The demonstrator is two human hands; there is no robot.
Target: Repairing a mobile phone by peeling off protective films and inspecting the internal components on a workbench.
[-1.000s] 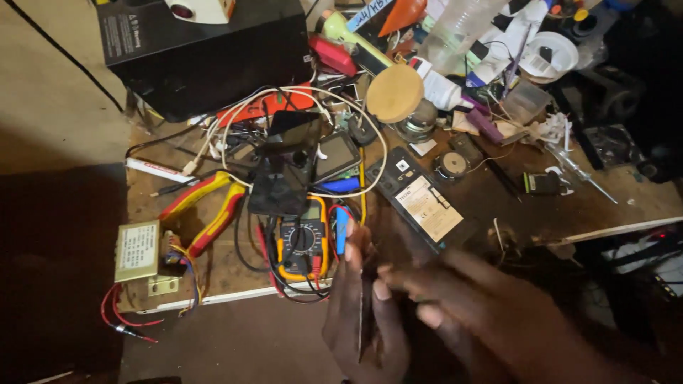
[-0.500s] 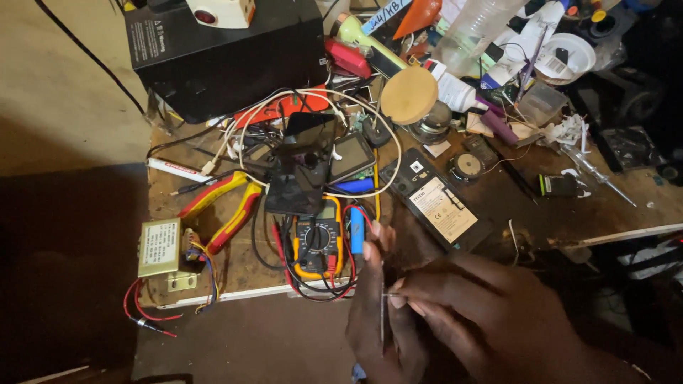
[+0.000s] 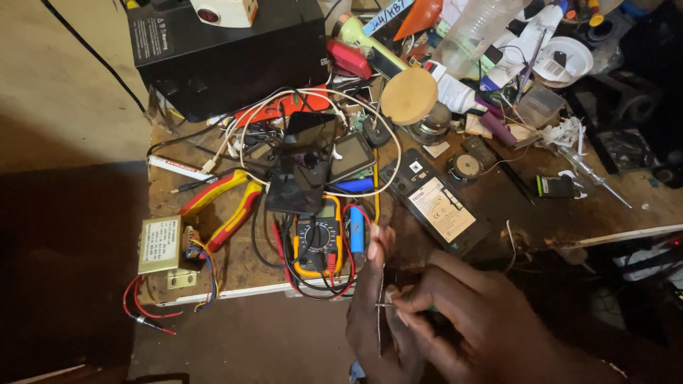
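Both hands work just off the front edge of the bench (image 3: pixel 235 281). The left hand (image 3: pixel 373 313) is closed around a thin flat panel (image 3: pixel 380 320) held edge-on to the camera, so that only its narrow rim shows; what kind of panel it is cannot be told. One finger of this hand points up toward the bench edge. The right hand (image 3: pixel 455 320) pinches a slim tool (image 3: pixel 388 305) between thumb and fingertips, its metal tip touching the panel's edge; the tool's handle is hidden inside the grip.

Just beyond the left hand, at the front edge of the bench, lies a yellow multimeter (image 3: pixel 318 242) with red and black leads looped around it. A dark phone (image 3: pixel 304 171) lies tilted behind the meter. Right of the meter rests an opened phone back (image 3: pixel 435 203) showing a pale battery label. Red-and-yellow pliers (image 3: pixel 224 206) lie toward the left edge, and a small transformer (image 3: pixel 162 245) with coloured wires sits near the front-left corner. A black box (image 3: pixel 228 50) stands at the back-left corner. A round wooden disc (image 3: pixel 409 96) and a clear plastic bottle (image 3: pixel 480 28) stand among the clutter along the back edge.
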